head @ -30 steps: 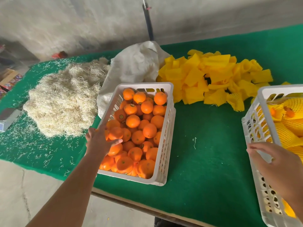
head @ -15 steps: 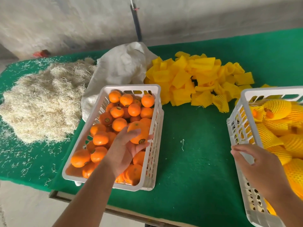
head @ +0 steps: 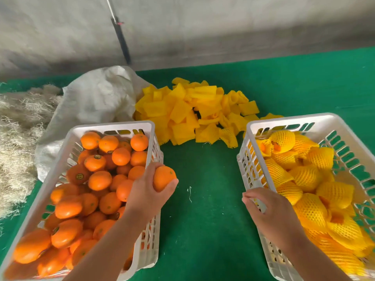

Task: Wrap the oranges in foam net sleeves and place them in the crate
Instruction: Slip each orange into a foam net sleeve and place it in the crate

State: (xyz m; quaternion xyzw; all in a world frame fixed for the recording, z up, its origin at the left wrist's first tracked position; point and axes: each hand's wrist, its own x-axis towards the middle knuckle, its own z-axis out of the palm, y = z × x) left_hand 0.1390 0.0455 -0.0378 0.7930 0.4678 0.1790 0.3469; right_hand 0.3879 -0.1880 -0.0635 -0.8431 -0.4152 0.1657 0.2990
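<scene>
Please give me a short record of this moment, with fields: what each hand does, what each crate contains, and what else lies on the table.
left hand: left hand grips one bare orange above the right rim of the left crate
right hand: right hand holds nothing, fingers loosely curled at the near left corner of the right crate
left crate: bare oranges
right crate: oranges in yellow foam net sleeves
table: green table cover; pile of empty foam net sleeves behind the crates; white sack; pale straw-like fibre heap at far left

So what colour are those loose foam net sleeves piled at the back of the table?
Yellow. The foam net sleeves show plainly in the head view.
</scene>
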